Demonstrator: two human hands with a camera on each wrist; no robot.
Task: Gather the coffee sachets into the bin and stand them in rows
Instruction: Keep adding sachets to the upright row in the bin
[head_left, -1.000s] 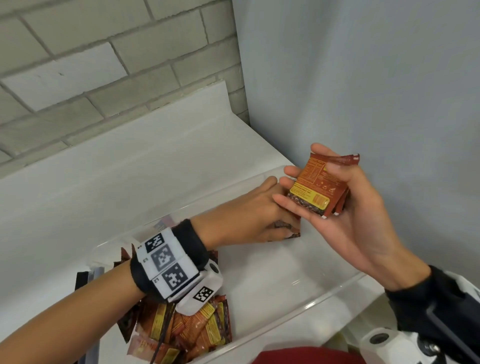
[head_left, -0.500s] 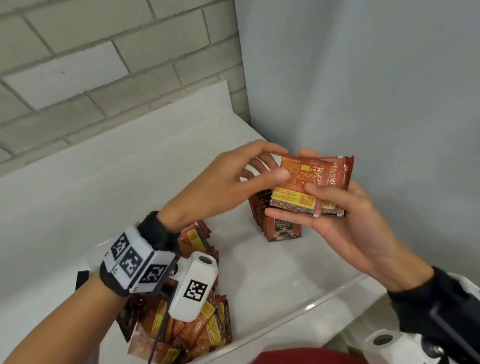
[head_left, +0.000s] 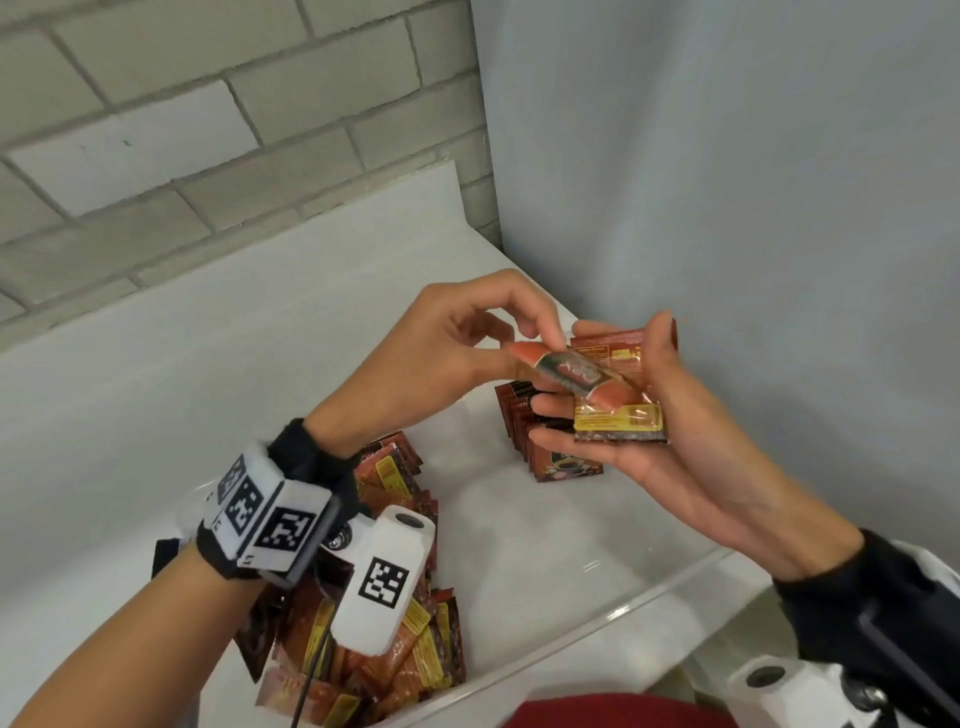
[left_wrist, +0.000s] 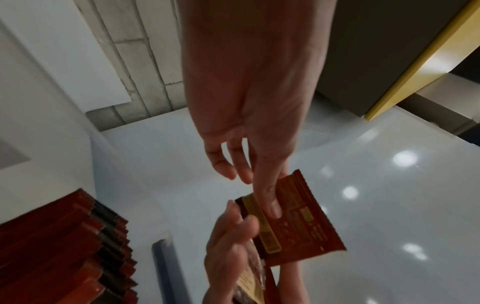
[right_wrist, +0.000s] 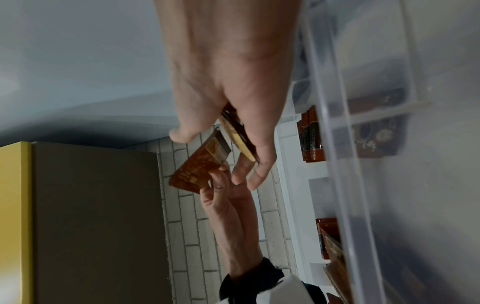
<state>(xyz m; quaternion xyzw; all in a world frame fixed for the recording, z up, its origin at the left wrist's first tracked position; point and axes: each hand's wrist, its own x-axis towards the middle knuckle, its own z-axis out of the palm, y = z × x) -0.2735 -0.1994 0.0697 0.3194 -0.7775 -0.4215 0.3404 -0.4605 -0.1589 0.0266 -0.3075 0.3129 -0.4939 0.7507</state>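
My right hand (head_left: 613, 395) holds a small stack of red-and-yellow coffee sachets (head_left: 621, 415) above the clear bin (head_left: 628, 608). My left hand (head_left: 540, 345) pinches the top sachet (head_left: 569, 370) of that stack, which is tilted edge-on. In the left wrist view the thumb of my left hand (left_wrist: 259, 195) presses on this sachet (left_wrist: 298, 218). A row of standing sachets (head_left: 522, 426) sits at the bin's far right end, just under my hands. Loose sachets (head_left: 400, 644) lie piled at the bin's left end. In the right wrist view my right hand (right_wrist: 226, 150) grips the stack (right_wrist: 237, 137).
The bin stands on a white counter (head_left: 208, 332) in a corner between a brick wall (head_left: 208, 130) and a grey wall (head_left: 727, 208). The bin's floor (head_left: 519, 545) between pile and row is bare. The clear bin wall (right_wrist: 350, 185) is close to my right wrist.
My left hand rose from the standing row in the bin to the stack in my right hand and pinched the top sachet, which has turned from flat to edge-on.
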